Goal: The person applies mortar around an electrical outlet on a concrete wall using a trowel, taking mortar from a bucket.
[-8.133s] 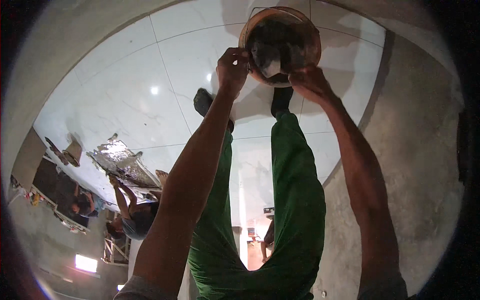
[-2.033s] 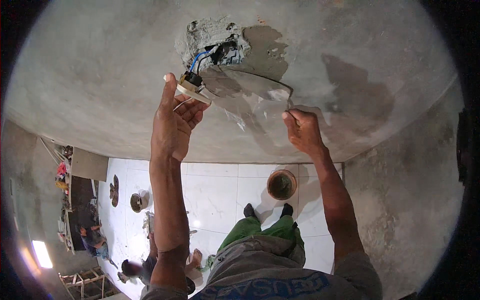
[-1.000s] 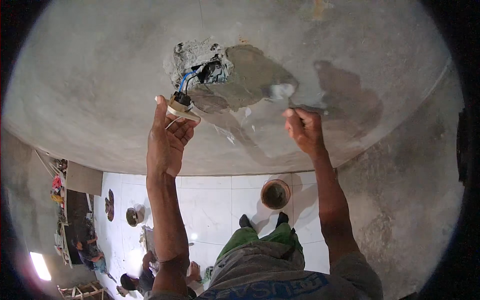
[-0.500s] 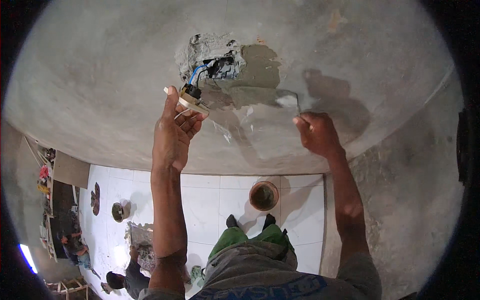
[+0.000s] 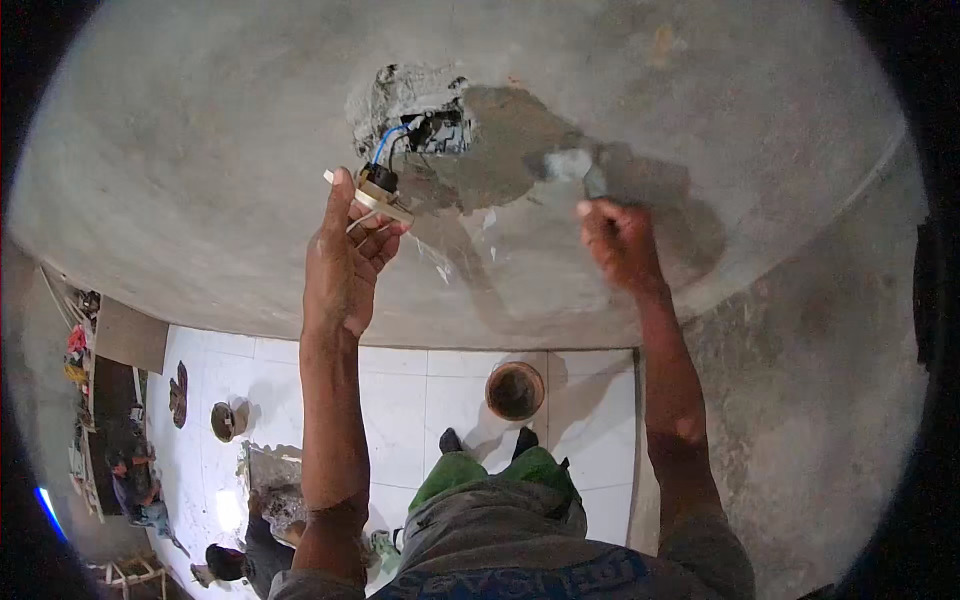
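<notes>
On the grey wall [image 5: 220, 180] a chipped recess holds a dark electrical box [image 5: 434, 132], with wires hanging out to a pale socket plate [image 5: 378, 202]. My left hand [image 5: 342, 250] has that plate between thumb and fingers, just below the recess. Damp grey mortar [image 5: 502, 140] spreads right of and below the box. To its right, my right hand [image 5: 622, 242] is closed around a trowel's handle; the metal blade [image 5: 572, 168] lies at the mortar's lower right edge, blurred.
A clay-coloured bucket [image 5: 514, 390] stands on white tiles by my feet. A smaller bucket [image 5: 225, 420] is at left. A co-worker [image 5: 262, 545] bends over a rough slab [image 5: 278, 475]; another person [image 5: 135, 495] is by a dark opening. A side wall [image 5: 775, 420] rises at right.
The bucket at my feet was at my hands eight seconds ago; now my hands are at the wall. In the last second the trowel blade has shifted about over the patch; the plate stays held.
</notes>
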Demonstrator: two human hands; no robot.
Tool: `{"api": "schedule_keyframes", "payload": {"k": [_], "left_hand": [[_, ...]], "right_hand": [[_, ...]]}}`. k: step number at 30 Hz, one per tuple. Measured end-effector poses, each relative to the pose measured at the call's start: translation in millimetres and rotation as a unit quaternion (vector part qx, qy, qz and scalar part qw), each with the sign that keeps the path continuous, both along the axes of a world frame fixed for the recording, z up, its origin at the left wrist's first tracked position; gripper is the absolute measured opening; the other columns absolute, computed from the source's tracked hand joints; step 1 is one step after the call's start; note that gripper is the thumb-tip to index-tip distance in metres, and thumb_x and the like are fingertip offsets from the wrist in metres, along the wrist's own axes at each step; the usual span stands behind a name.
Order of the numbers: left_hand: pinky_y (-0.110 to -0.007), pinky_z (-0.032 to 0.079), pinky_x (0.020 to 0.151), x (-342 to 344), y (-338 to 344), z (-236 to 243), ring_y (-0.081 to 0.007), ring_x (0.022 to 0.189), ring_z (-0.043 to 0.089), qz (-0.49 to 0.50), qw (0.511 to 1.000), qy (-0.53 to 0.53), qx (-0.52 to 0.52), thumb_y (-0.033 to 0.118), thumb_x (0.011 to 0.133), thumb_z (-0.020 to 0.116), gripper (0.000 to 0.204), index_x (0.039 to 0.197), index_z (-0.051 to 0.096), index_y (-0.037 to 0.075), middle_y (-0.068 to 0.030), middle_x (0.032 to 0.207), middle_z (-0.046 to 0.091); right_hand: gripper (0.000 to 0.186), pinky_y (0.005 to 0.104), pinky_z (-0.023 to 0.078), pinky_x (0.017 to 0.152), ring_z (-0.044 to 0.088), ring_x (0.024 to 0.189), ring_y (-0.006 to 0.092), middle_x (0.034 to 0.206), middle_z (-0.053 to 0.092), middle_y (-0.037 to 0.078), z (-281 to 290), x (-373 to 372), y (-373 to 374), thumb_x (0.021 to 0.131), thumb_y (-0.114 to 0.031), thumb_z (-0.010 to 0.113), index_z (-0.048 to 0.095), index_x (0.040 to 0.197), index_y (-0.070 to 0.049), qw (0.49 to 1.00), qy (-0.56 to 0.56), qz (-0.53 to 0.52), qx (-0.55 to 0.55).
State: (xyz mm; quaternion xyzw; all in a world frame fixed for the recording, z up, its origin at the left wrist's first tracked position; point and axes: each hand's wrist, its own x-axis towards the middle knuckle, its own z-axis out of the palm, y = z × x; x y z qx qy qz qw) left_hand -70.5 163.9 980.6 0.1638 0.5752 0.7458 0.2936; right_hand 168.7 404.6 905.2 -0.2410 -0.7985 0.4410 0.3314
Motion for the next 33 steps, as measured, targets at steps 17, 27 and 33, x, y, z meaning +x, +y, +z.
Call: {"api": "schedule_keyframes", "payload": {"k": [17,27,33], "left_hand": [[-0.031,0.05,0.089,11.0,0.4,7.5,-0.0194,0.092,0.068,0.021,1.0,-0.017,0.013,0.066,0.09,0.07,0.063,0.106,0.06,0.006,-0.0112,0.09,0.068],[-0.029,0.052,0.088,9.3,-4.8,4.6,-0.0191,0.095,0.069,0.007,1.0,0.0,0.011,0.062,0.098,0.062,0.066,0.117,0.061,0.0,-0.0121,0.097,0.071],[-0.03,0.052,0.088,9.5,-1.1,3.8,-0.0197,0.095,0.069,0.005,1.0,0.007,-0.003,0.066,0.096,0.063,0.07,0.117,0.061,-0.001,-0.0134,0.098,0.071]], "right_hand": [[0.027,0.0485,0.056,0.067,0.069,0.069,0.0392,0.078,0.067,0.021,-110.9,-91.3,-97.4,0.1,-0.025,0.061,0.065,0.091,-0.001,0.974,-0.002,0.015,0.227],[0.02,0.0481,0.055,0.065,0.069,0.07,0.0401,0.081,0.068,0.02,-117.8,-53.0,-84.9,0.099,-0.019,0.064,0.067,0.091,-0.001,0.985,0.035,-0.082,0.147],[0.029,0.0437,0.05,0.063,0.061,0.061,0.0382,0.068,0.059,0.02,-102.5,-26.6,-47.6,0.101,-0.022,0.063,0.062,0.083,0.0,0.993,-0.008,-0.034,0.116]]}}
